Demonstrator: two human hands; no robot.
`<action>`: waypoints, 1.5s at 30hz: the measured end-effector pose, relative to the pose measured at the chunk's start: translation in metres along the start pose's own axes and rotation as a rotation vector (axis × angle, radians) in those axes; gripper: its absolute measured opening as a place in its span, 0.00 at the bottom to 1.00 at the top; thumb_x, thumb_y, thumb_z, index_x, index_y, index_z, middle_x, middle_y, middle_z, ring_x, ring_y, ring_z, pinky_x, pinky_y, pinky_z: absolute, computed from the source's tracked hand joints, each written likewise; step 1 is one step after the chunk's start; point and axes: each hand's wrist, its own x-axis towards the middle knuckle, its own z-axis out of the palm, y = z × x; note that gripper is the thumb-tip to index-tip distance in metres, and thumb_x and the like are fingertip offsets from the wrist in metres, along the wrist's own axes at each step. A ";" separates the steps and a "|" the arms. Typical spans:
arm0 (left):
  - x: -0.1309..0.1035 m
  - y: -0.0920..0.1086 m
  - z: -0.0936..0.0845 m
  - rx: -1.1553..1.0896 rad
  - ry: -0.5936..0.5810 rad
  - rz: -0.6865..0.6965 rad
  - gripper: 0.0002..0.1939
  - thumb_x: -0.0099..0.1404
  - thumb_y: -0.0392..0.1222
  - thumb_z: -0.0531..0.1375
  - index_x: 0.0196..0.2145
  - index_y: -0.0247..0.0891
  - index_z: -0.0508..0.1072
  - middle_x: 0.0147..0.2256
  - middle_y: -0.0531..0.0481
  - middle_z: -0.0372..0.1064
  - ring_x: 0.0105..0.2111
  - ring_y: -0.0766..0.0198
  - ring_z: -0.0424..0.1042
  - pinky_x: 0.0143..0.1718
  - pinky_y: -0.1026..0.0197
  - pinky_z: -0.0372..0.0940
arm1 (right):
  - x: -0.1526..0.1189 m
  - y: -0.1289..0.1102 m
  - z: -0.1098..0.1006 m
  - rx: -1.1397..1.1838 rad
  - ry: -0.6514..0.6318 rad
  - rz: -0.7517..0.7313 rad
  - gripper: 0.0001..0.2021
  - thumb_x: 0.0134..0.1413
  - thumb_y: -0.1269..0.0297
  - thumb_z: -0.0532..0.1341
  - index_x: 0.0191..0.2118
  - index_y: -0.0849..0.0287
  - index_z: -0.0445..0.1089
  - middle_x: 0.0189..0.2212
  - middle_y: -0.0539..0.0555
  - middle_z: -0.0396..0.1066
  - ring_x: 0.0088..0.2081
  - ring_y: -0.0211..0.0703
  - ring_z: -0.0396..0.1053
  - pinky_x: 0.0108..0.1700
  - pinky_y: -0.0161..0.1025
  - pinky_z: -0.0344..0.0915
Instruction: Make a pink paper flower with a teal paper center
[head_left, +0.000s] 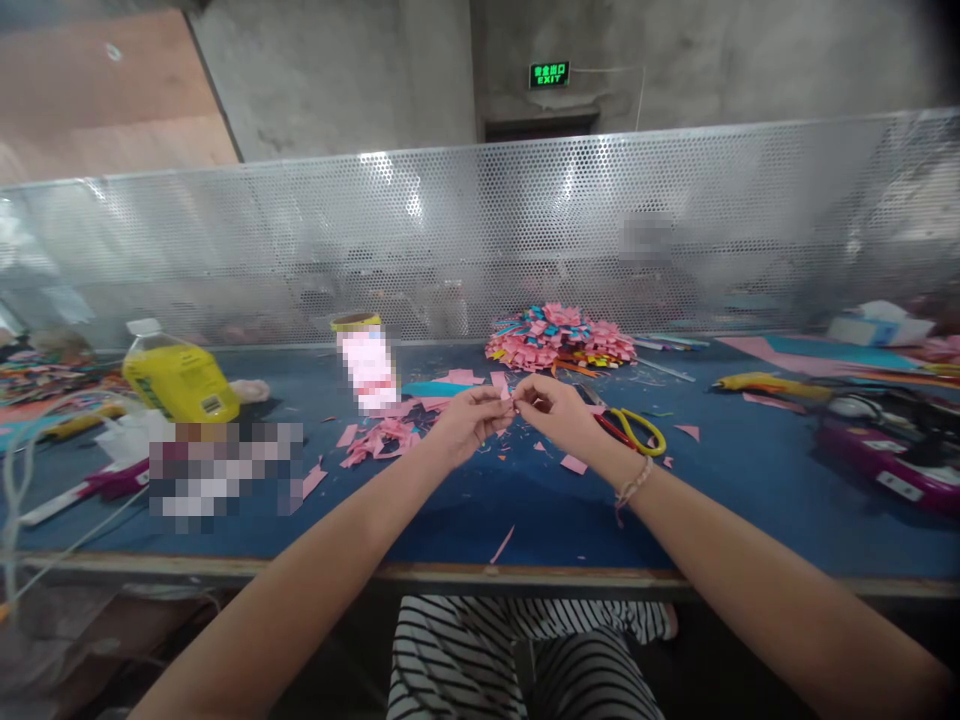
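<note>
My left hand and my right hand meet in front of me above the blue work table. Between their pinched fingertips is a small piece of pink paper, partly hidden by the fingers. Just right of my right hand, a pair of scissors with looped yellow and red handles lies on the table, its blades mostly covered by the hand. Cut pink paper strips are heaped left of my left hand. Beyond both hands sits a pile of pink and blue folded paper pieces.
A bottle of yellow liquid stands at the left, beside a purple-and-white tool. A phone-like blurred object leans upright behind my left hand. Purple equipment with cables lies at the right. A perforated metal panel borders the back.
</note>
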 end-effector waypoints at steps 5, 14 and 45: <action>0.000 0.001 0.000 -0.020 0.004 -0.038 0.06 0.47 0.24 0.60 0.23 0.29 0.70 0.19 0.52 0.69 0.19 0.73 0.69 0.26 0.73 0.66 | 0.000 0.001 0.001 -0.027 0.017 -0.059 0.05 0.43 0.74 0.53 0.27 0.59 0.63 0.24 0.49 0.64 0.25 0.33 0.62 0.27 0.31 0.60; -0.001 0.005 0.000 -0.083 0.004 -0.061 0.06 0.51 0.23 0.56 0.22 0.29 0.70 0.18 0.52 0.69 0.19 0.74 0.69 0.25 0.75 0.66 | -0.002 -0.002 -0.006 -0.237 0.043 -0.332 0.07 0.50 0.72 0.53 0.31 0.58 0.67 0.28 0.53 0.68 0.30 0.37 0.64 0.33 0.35 0.63; -0.005 0.004 -0.001 0.159 -0.117 0.072 0.09 0.44 0.33 0.65 0.25 0.32 0.69 0.19 0.54 0.68 0.19 0.72 0.67 0.22 0.69 0.63 | -0.001 -0.010 -0.006 0.040 -0.172 0.111 0.12 0.51 0.63 0.51 0.20 0.59 0.57 0.16 0.46 0.58 0.20 0.31 0.56 0.23 0.31 0.54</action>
